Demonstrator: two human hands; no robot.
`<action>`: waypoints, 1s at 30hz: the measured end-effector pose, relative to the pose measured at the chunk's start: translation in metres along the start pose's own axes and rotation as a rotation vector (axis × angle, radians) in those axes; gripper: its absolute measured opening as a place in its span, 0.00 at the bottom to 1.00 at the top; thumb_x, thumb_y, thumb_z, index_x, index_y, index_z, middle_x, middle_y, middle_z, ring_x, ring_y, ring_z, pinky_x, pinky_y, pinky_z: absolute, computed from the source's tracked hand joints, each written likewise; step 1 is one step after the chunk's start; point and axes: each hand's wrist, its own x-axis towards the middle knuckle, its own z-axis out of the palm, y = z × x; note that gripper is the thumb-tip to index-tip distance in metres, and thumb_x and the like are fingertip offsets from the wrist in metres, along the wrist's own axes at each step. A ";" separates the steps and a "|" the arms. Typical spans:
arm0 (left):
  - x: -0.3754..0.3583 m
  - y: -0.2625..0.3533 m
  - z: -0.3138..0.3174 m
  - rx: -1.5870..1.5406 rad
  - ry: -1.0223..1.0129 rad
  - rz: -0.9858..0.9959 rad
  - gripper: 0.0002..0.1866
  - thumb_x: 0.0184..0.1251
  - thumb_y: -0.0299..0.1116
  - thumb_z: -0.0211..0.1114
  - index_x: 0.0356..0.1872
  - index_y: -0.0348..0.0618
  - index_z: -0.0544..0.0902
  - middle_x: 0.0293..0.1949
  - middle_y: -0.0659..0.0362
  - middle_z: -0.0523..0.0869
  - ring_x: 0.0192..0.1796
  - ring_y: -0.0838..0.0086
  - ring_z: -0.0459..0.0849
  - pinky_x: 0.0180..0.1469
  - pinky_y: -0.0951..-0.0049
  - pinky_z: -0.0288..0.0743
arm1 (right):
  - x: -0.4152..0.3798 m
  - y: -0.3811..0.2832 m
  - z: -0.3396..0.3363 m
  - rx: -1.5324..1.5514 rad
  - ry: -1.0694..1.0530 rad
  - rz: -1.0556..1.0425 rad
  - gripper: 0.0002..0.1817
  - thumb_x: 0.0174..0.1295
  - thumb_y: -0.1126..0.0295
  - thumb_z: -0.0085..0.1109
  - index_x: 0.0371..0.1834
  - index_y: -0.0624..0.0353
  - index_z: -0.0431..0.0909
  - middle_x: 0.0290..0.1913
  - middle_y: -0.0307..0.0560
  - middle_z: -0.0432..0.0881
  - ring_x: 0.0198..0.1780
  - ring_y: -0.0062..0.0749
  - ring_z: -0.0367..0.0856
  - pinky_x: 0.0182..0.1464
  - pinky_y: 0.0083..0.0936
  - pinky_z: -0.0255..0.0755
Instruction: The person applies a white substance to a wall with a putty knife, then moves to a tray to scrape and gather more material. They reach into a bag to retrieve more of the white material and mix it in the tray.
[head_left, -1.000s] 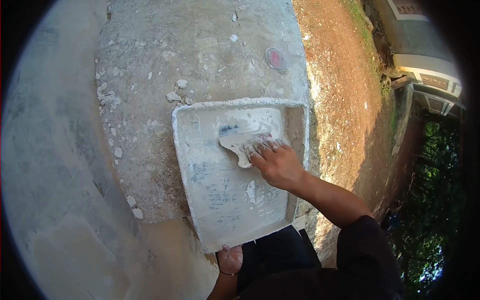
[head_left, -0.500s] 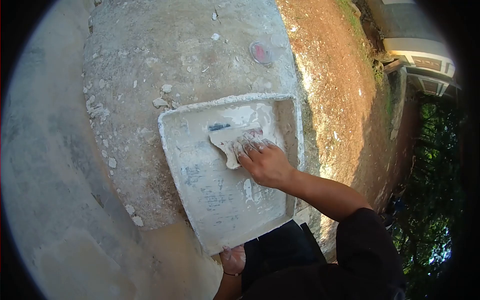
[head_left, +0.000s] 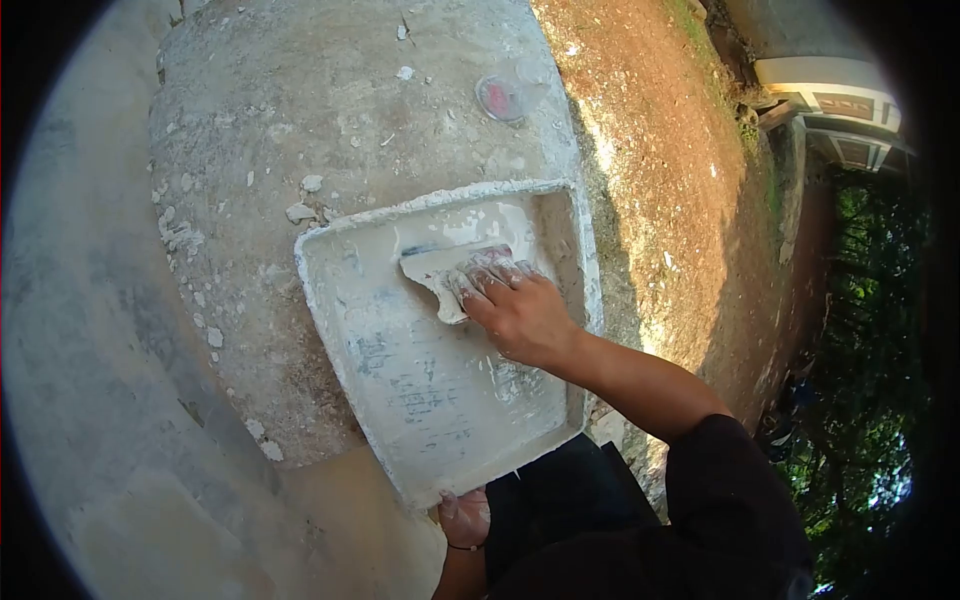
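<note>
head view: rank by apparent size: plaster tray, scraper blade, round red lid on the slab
1. White plaster-caked rectangular tray, by far the largest.
2. Flat plaster-coated scraper blade, partly hidden under the right hand.
3. Small round red lid, smallest; it lies farther from the camera, so its true size is unsure.

No readable txt anywhere. Tray (head_left: 345,262) floor has faint dark blue marks just left of & below right hand (head_left: 515,312), prob. print, too smeared w/ plaster to read. Nothing legible on scraper (head_left: 440,272) either.
</note>
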 end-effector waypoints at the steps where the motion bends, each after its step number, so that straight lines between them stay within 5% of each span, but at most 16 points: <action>1: -0.001 0.000 0.000 -0.008 0.016 -0.002 0.43 0.52 0.47 0.69 0.67 0.48 0.56 0.66 0.60 0.63 0.68 0.63 0.60 0.68 0.55 0.54 | 0.001 0.002 -0.005 0.001 -0.002 -0.004 0.08 0.46 0.71 0.53 0.31 0.57 0.76 0.25 0.42 0.75 0.31 0.36 0.78 0.29 0.32 0.71; 8: 0.006 -0.004 -0.004 -0.019 0.035 -0.003 0.42 0.53 0.47 0.69 0.67 0.48 0.56 0.66 0.60 0.62 0.68 0.63 0.60 0.68 0.54 0.54 | 0.022 0.030 -0.002 -0.114 0.121 -0.014 0.10 0.48 0.71 0.52 0.34 0.57 0.77 0.28 0.45 0.78 0.33 0.39 0.79 0.33 0.34 0.72; 16: 0.009 -0.008 -0.005 -0.050 0.046 0.044 0.39 0.55 0.40 0.68 0.66 0.48 0.58 0.64 0.58 0.64 0.66 0.62 0.62 0.66 0.54 0.59 | 0.006 0.023 0.001 -0.026 -0.086 0.011 0.08 0.48 0.71 0.51 0.33 0.56 0.77 0.29 0.45 0.78 0.34 0.39 0.79 0.33 0.34 0.73; 22: 0.012 -0.008 0.000 -0.054 0.046 0.073 0.38 0.56 0.41 0.68 0.66 0.49 0.57 0.64 0.59 0.64 0.66 0.61 0.62 0.66 0.53 0.59 | 0.019 0.009 -0.014 -0.004 0.036 -0.032 0.10 0.49 0.71 0.51 0.34 0.57 0.77 0.31 0.46 0.79 0.34 0.40 0.79 0.33 0.34 0.72; 30: 0.010 -0.009 0.004 -0.002 0.058 0.093 0.41 0.55 0.45 0.67 0.67 0.48 0.56 0.65 0.59 0.63 0.67 0.62 0.61 0.67 0.54 0.58 | 0.020 0.004 0.013 0.009 -0.069 -0.037 0.12 0.48 0.72 0.52 0.37 0.59 0.77 0.31 0.47 0.79 0.34 0.40 0.79 0.34 0.34 0.72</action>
